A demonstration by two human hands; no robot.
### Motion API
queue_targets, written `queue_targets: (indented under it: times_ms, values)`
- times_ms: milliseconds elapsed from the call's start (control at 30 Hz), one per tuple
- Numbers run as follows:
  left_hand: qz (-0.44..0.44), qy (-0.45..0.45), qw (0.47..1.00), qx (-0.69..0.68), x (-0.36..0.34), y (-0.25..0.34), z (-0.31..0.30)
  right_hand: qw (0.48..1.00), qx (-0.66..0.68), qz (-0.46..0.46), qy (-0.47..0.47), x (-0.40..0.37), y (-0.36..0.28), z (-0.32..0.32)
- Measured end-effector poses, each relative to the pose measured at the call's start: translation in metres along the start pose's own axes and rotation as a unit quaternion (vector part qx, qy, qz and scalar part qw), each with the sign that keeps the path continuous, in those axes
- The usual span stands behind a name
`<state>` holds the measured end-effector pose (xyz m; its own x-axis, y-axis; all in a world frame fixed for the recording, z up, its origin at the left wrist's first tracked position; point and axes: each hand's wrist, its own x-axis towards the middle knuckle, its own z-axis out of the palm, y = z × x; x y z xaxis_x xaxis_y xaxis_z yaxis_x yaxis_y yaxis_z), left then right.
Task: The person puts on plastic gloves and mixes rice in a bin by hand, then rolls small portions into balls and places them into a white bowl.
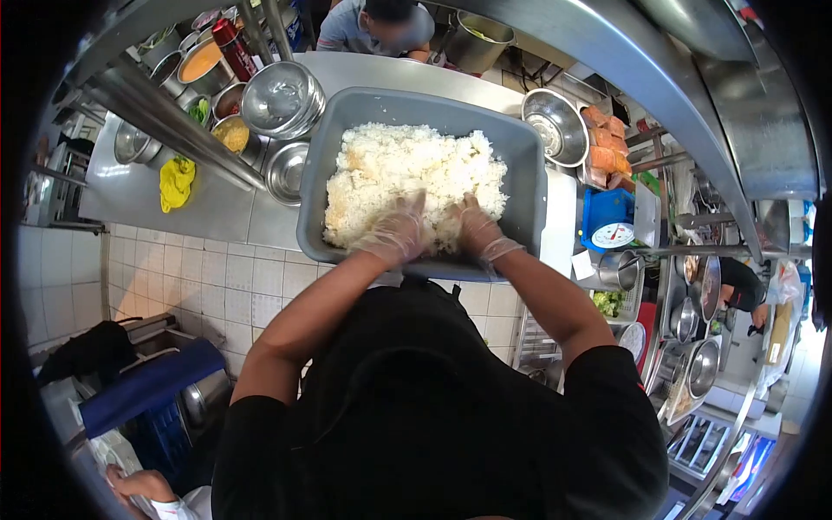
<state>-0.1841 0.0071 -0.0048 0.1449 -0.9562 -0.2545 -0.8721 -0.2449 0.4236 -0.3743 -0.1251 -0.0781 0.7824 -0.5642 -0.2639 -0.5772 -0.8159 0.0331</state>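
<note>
A deep grey tub (325, 143) holds a broad mound of cooked white rice (416, 156), with a few browner patches at its left. Both my hands wear clear, loose plastic gloves and press into the near side of the rice. My left hand (400, 232) is a little blurred, its fingers stretched forward and apart on the grains. Close by on the right, my right hand (479, 230) has its fingers reaching down into the rice, tips partly buried. Neither hand shows a tool in it.
Stacked metal bowls (282, 100) and a yellow cloth (177, 182) lie left of the tub. On the right are a metal colander (555, 127), orange-pink fish pieces (607, 143) and a blue scale (609, 217). Another person (374, 30) is across the counter.
</note>
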Motion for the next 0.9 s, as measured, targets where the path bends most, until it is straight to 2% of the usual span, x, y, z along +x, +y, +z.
queue_targets:
  times_ms: [67, 100, 133, 200, 233, 267, 300, 367, 400, 433, 467, 533, 600, 733, 800, 833, 867, 900]
  values:
    - [0.006, -0.119, 0.993, 0.007, 0.002, 0.012, -0.009, 0.978, 0.147, -0.118, 0.094, -0.011, 0.005, -0.057]
    - [0.007, -0.133, 0.991, 0.017, 0.006, 0.01, -0.008, 0.957, 0.276, 0.042, 0.08, -0.012, 0.002, -0.058]
    - [0.007, -0.131, 0.991, 0.018, 0.009, 0.008, -0.001, 0.957, 0.274, 0.04, 0.081, -0.011, 0.006, -0.053]
    - [0.033, -0.127, 0.99, 0.06, 0.019, -0.002, 0.016, 0.874, 0.426, 0.145, 0.183, -0.006, 0.012, -0.042]
    - [0.033, -0.128, 0.989, 0.066, 0.02, -0.009, 0.02, 0.862, 0.422, 0.168, 0.223, -0.007, 0.01, -0.046]
    - [0.052, -0.084, 0.995, 0.024, 0.02, -0.017, 0.025, 0.859, 0.427, 0.17, 0.227, -0.007, 0.009, -0.049]
    - [0.072, -0.04, 0.996, -0.019, 0.019, -0.022, 0.026, 0.867, 0.402, 0.229, 0.184, -0.012, 0.006, -0.074]
    - [0.047, -0.037, 0.997, -0.04, 0.015, -0.021, 0.001, 0.874, 0.331, 0.346, 0.079, -0.022, -0.005, -0.137]
    - [0.019, -0.032, 0.997, -0.067, 0.015, -0.022, -0.008, 0.873, 0.334, 0.346, 0.079, -0.021, -0.004, -0.139]
    - [-0.007, 0.035, 0.991, -0.13, 0.019, -0.028, -0.003, 0.871, 0.336, 0.351, 0.069, -0.02, -0.001, -0.141]
    - [-0.007, 0.036, 0.991, -0.127, 0.022, -0.032, -0.006, 0.87, 0.337, 0.355, 0.059, -0.019, 0.001, -0.141]
    - [-0.003, 0.075, 0.963, -0.26, 0.023, -0.037, -0.016, 0.868, 0.325, 0.37, 0.065, -0.017, 0.002, -0.129]
    - [0.002, 0.1, 0.954, -0.282, 0.029, -0.049, -0.02, 0.933, 0.263, 0.228, 0.094, -0.014, 0.006, -0.121]
    - [-0.049, 0.069, 0.924, -0.374, 0.016, -0.071, -0.055, 0.956, 0.236, 0.152, 0.089, -0.001, -0.009, -0.123]
    - [-0.004, 0.149, 0.964, -0.218, 0.007, -0.083, -0.071, 0.981, 0.172, 0.023, 0.092, -0.006, -0.034, -0.133]
    - [-0.05, 0.098, 0.967, -0.228, 0.003, -0.087, -0.077, 0.996, 0.09, -0.011, 0.027, -0.002, -0.048, -0.123]
    - [-0.054, 0.1, 0.967, -0.228, 0.002, -0.092, -0.073, 0.998, 0.006, -0.045, -0.037, 0.003, -0.065, -0.114]
    - [-0.025, 0.12, 0.98, -0.157, 0.002, -0.099, -0.063, 0.985, 0.053, -0.068, -0.152, 0.0, -0.085, -0.147]
